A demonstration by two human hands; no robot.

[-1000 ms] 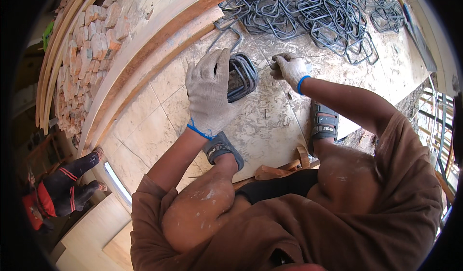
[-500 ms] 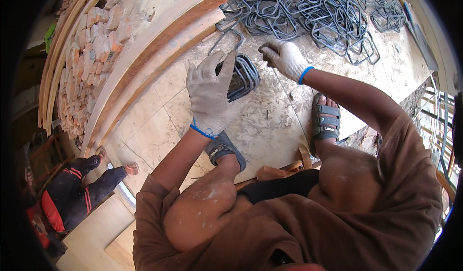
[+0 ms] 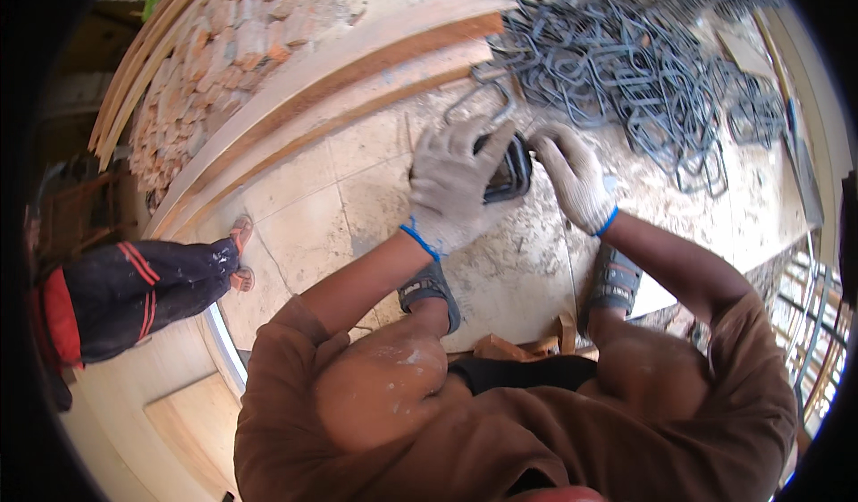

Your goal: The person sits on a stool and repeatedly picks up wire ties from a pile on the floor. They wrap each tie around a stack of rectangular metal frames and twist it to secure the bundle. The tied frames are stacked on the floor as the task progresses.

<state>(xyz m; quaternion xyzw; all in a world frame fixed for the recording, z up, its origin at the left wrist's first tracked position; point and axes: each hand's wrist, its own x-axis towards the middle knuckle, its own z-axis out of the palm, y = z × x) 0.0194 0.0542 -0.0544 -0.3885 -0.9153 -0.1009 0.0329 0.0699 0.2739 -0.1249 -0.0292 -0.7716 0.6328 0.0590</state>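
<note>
In the head view, the left hand (image 3: pixel 452 183), in a pale knitted glove with a blue cuff, grasps a small bundle of dark bent-rod loops (image 3: pixel 520 173), its palm turned down and its thumb laid across the near-upper face of the loops while the other fingers spread along their left side. The grip is partly closed around the metal rather than clenched into a fist, and the hidden undersides of the fingers cannot be read. The bundle sits at the right edge of that grip, between the two hands, its rounded right corners sticking out past the thumb. The right hand (image 3: pixel 574 180), gloved the same way, is just to the right of the bundle, fingers bent and brought together with their tips at its upper right corner; whether they touch the rods or pinch something thin, I cannot tell, since the picture is blurred there. Beyond the bundle and to its right spreads a tangled heap of similar loops (image 3: pixel 626 77). Beyond it to the left run long timber beams (image 3: pixel 357 95), with stacked bricks (image 3: pixel 237 50) farther off on the same side. Nearer the wearer than the bundle are the left sandal (image 3: pixel 431 289) and right sandal (image 3: pixel 618 278), and well to its left stand another person's legs (image 3: pixel 156 283) in dark trousers with red stripes.
</note>
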